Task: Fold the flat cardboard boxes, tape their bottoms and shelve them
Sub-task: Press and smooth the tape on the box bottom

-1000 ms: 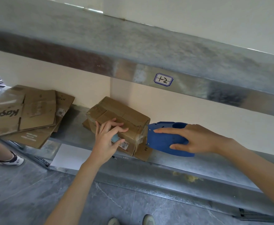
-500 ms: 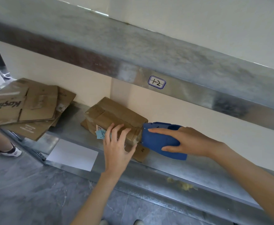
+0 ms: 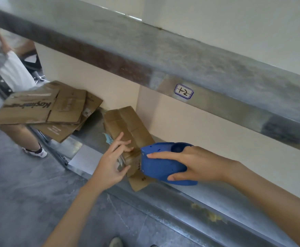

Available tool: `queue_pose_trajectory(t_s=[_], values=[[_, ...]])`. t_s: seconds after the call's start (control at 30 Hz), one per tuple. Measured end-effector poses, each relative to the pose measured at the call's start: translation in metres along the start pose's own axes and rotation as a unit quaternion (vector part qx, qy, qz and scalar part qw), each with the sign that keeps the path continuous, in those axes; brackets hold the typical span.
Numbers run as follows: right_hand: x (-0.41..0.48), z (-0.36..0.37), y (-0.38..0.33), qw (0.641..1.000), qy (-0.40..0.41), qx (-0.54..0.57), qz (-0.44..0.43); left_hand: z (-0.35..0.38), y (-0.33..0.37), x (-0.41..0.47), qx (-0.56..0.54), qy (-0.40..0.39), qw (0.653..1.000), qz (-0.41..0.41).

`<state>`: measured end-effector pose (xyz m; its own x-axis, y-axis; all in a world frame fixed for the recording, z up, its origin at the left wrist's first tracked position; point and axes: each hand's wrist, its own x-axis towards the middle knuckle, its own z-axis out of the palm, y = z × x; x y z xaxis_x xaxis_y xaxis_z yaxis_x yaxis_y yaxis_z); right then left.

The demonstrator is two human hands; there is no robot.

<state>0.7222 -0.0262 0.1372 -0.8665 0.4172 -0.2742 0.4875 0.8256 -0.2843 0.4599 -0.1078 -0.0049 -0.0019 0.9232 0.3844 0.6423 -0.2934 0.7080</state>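
Within the last second our left hand [image 3: 113, 161] leaves the long front face of the box [image 3: 127, 127] and comes to its near end. The box now lies with its long side pointing away from us, toward the wall, though a part of this turning may be only our head moving. The blue tape dispenser [image 3: 163, 165] stays at that end of the box, its front edge touching the near right corner. From this we judge that the strip along the flap seam is at its end, or is being bent over the edge. So this box is nearly taped, and the shelving comes after. The tape itself we cannot see clearly.

Our left hand lies open on the near end of the box, the fingers [image 3: 124, 148] almost straight and spread over the top edge, the thumb lower on the end face. It presses and steadies and closes round nothing. Our right hand [image 3: 197, 163] is clamped on the dispenser, the index finger stretched along its top. The box rests on the lower metal shelf [image 3: 208, 196], between our two hands. The flat cardboard boxes [image 3: 44, 107] wait further left on the same shelf, well apart from our hands.
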Motion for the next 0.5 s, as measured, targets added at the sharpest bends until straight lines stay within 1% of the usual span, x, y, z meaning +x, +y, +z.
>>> queue_pose_trajectory(t_s=[0.1, 0.17, 0.23, 0.4, 0.5], values=[[0.015, -0.004, 0.001, 0.999, 0.008, -0.046, -0.027, 0.007, 0.001, -0.007, 0.009, 0.041, 0.999, -0.011], [0.019, -0.006, 0.003, 0.998, 0.013, -0.044, -0.032, 0.018, 0.004, -0.01, 0.014, 0.086, 0.996, -0.031], [0.02, -0.006, 0.006, 0.999, 0.012, -0.028, -0.035, 0.025, 0.004, -0.01, 0.009, 0.112, 0.993, -0.039], [0.019, -0.003, 0.02, 0.998, 0.004, 0.037, -0.05, 0.02, -0.004, -0.01, 0.008, 0.111, 0.993, -0.031], [0.02, -0.006, 0.026, 0.997, -0.001, 0.043, -0.07, 0.018, -0.003, -0.009, 0.018, 0.107, 0.994, -0.029]])
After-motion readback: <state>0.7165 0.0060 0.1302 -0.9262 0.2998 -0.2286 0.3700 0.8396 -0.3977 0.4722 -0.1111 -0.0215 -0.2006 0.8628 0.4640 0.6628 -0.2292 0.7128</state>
